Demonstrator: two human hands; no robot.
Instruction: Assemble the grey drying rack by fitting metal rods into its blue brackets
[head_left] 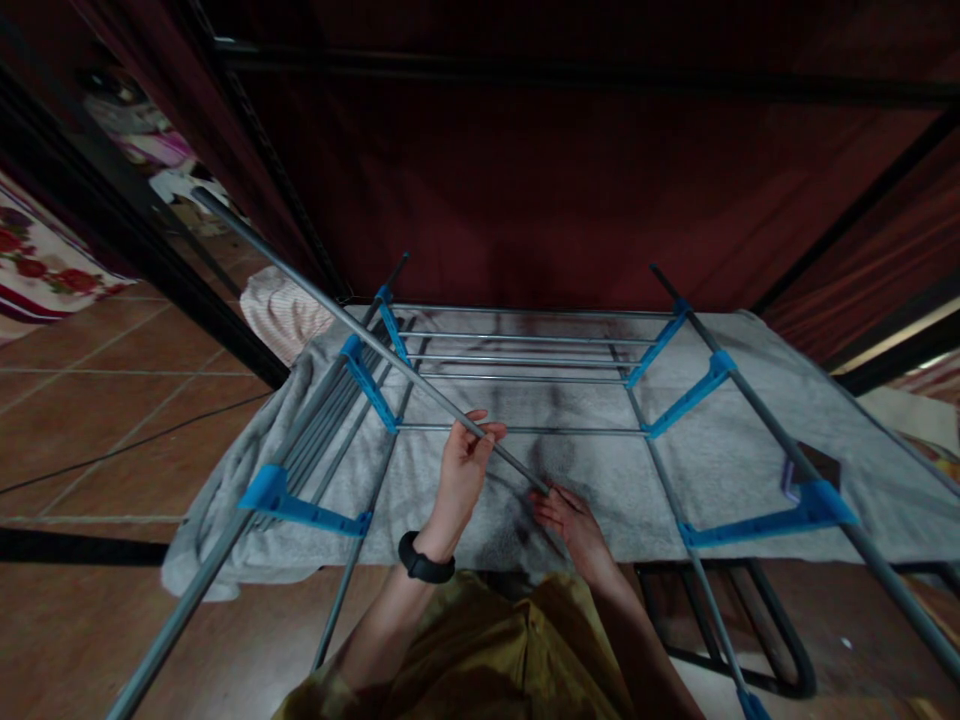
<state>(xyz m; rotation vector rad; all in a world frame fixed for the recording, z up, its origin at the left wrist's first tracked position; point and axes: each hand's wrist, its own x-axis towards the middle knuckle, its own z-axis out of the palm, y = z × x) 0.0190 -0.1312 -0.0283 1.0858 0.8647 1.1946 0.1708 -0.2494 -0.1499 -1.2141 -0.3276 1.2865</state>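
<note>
A long grey metal tube (315,292) slants across the view, from the upper left down to my hands. My left hand (466,462) pinches it between thumb and fingers partway along. Around its lower end, the fingers of my right hand (571,522) are closed. In front of me stands a partly built rack with grey rods and blue plastic brackets (371,385). Several thin crossbars (525,431) run between its left and right sides. The held tube passes above the rack's left side and its crossbars.
Under the rack lies a grey cloth (480,500). A bundle of loose grey rods (319,415) rests at the left on it, and a dark flat object (814,468) at the right. Dark red fabric panels (487,190) hang behind. A black metal frame (795,650) stands lower right.
</note>
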